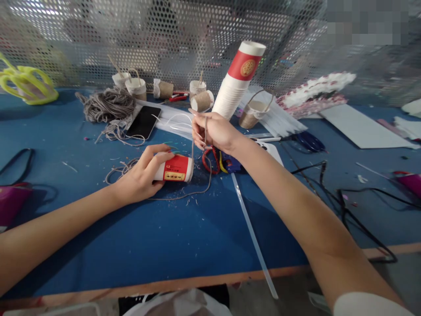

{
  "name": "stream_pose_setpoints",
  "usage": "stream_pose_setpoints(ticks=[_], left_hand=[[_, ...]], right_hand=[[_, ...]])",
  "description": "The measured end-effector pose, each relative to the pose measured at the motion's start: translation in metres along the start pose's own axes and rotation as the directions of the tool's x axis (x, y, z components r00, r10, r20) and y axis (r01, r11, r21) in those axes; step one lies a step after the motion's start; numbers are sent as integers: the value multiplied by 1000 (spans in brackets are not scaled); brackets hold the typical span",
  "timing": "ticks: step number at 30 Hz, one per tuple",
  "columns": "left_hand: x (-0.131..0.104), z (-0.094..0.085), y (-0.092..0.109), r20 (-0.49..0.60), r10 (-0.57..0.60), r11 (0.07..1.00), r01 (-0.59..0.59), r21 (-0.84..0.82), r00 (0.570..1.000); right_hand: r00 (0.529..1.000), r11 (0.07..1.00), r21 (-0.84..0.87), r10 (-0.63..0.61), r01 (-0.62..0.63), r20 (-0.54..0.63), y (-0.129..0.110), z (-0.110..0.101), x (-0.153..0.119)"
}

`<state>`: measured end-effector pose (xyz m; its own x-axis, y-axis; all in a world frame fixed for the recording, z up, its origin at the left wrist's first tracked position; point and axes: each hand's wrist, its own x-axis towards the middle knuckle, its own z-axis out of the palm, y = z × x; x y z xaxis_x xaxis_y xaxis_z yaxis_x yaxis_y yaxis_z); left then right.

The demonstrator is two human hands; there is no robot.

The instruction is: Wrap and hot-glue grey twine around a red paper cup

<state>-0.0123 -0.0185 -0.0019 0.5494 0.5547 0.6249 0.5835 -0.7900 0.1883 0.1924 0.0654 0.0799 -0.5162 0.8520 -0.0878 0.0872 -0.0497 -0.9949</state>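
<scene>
The left hand (142, 174) is curled around a red-and-white paper cup (176, 168) lying on its side, just above the blue desk (138, 245). The right hand (212, 131), up and to the right of the cup, has its fingers mostly closed on a thin grey-brown cord (192, 151) that runs down to the cup's end. Beyond the right hand leans a tall stack of white paper cups (232, 90); red-handled scissors (211, 159) lie just below it.

A perforated metal screen (184, 39) spans the top of the frame, with blurred shapes showing through its holes. Below, a blue counter (131, 245) with a wood-toned front edge crosses the frame; gray floor (289, 289) shows at lower right.
</scene>
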Motion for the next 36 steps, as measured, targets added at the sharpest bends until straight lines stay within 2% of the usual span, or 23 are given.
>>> stream_pose_setpoints(ticks=[4, 8, 11, 21, 30, 36], left_hand=[[2, -6, 3, 96, -26, 998, 31, -46, 995], [2, -9, 1, 161, 35, 994, -18, -108, 986], [1, -8, -1, 126, 48, 993, -34, -111, 991], [2, -5, 0, -7, 96, 995, -95, 39, 995], [0, -2, 0, 2, 22, 994, -22, 104, 1000], [2, -2, -1, 33, 51, 995, -54, 89, 998]], right_hand=[[999, 1000, 6, -23, 24, -26, -4, -2, -2], [998, 998, 1, -58, 58, -12, -6, -5, -4], [997, 997, -11, -74, 74, -6, -7, -6, -5], [991, 991, -46, -128, 129, 33, -14, -8, -8], [988, 987, -50, -149, 150, 33, -23, -5, -15], [984, 983, -31, -180, 180, 14, -29, -3, -20]])
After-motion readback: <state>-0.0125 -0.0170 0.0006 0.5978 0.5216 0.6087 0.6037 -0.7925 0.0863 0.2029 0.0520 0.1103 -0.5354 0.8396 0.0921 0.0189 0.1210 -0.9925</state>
